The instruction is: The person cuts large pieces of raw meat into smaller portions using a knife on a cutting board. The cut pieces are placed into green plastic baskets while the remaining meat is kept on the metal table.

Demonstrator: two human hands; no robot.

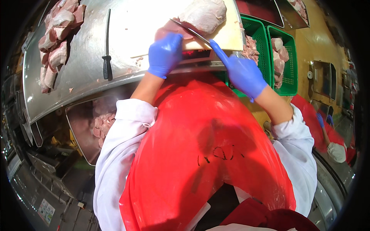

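Observation:
A large piece of raw meat (205,16) lies on the white cutting board (150,15), pale on top, with a redder flap spreading toward my left side. My left hand (165,56), in a blue glove, is closed on the near edge of that flap; its fingertips are hidden. In my blue-gloved right hand (246,71) is a knife (194,32), the index finger stretched along it. The blade points away and to the left, lying across the meat where the flap meets the pale part. The knife's handle is mostly covered by my hand.
Left of the board, a black-handled sharpening steel (107,63) and a heap of meat pieces (57,40) lie on the metal table (86,50). Green crates (291,73) with meat stand at the right. A metal bin (79,127) sits below the table. Another person (335,148) is at far right.

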